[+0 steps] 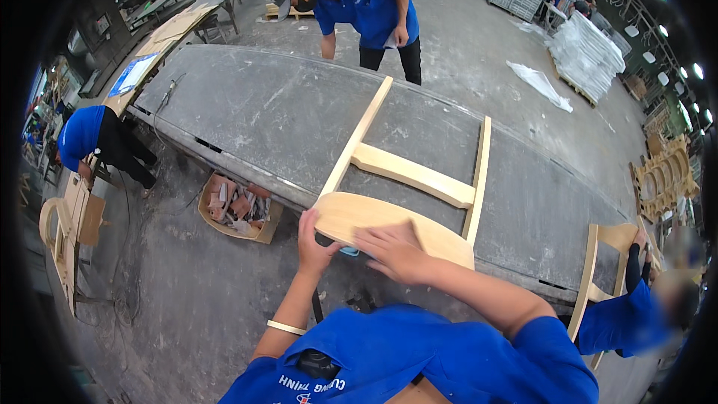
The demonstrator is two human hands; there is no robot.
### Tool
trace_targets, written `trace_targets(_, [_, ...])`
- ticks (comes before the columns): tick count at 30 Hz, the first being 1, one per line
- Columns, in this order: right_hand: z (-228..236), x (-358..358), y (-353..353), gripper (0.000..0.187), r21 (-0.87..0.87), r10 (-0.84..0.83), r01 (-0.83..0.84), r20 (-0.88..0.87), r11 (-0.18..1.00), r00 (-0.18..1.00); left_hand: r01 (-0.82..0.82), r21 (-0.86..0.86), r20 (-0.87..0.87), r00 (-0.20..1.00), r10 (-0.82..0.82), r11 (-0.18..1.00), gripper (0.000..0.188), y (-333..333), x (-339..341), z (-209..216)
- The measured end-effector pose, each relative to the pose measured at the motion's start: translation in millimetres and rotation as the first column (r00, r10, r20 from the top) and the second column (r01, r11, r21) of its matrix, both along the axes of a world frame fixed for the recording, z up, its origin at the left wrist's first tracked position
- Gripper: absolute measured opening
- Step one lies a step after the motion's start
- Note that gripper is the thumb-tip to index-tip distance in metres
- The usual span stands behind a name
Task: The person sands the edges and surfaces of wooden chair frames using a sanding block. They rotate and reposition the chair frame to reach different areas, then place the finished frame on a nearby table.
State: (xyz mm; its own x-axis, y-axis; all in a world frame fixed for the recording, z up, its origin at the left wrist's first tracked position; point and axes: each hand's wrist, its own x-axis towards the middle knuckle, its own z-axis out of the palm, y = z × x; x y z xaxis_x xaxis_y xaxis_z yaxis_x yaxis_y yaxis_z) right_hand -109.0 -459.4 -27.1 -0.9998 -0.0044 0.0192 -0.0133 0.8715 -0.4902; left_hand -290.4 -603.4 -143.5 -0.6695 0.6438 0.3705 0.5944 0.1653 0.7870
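A pale wooden chair frame point(413, 172) lies on the grey worktable, with two long legs joined by a crossbar. Its wide curved panel point(374, 212) is at the edge nearest me. My left hand point(314, 243) grips the panel's left end, thumb below and fingers at the rim. Flat on the panel's face, my right hand point(393, 252) presses a brown sheet that looks like sandpaper point(408, 233). The sheet's corner sticks out beyond the fingers, and the rest is hidden under the palm.
The long grey worktable point(247, 97) runs across the view. Beneath its near edge stands a cardboard box point(238, 209) of scraps. A person point(363, 0) leans at the far side. Another person point(628, 314) handles a similar frame point(591, 277) on the right. A cable tool point(170, 90) lies left.
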Motion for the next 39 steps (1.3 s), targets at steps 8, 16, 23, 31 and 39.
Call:
trace_targets(8, [0,10,0,0.045,0.039,-0.039,0.04,-0.03,0.998,0.999,0.12,0.028,-0.057,0.991,-0.118,0.992,0.071,7,-10,8])
trace_targets(16, [-18,-39,-21,0.038,-0.006,-0.137,0.137,0.062,0.991,0.989,0.215,-0.104,-0.188,0.955,-0.232,0.971,0.06,7,-36,19])
trace_targets(23, [-2,175,10,0.037,-0.003,-0.495,0.505,-0.194,0.863,0.847,0.268,-0.503,-0.178,0.898,-0.402,0.822,0.057,18,-34,52])
trace_targets(31, [-25,62,-22,0.032,-0.03,-0.433,0.437,-0.221,0.899,0.874,0.46,-0.531,-0.29,0.69,-0.663,0.712,0.061,52,41,85])
trace_targets(39, [-30,228,-3,0.042,-0.257,-0.693,0.644,-0.315,0.72,0.649,0.401,-0.567,-0.326,0.693,-0.643,0.72,0.067,56,46,84])
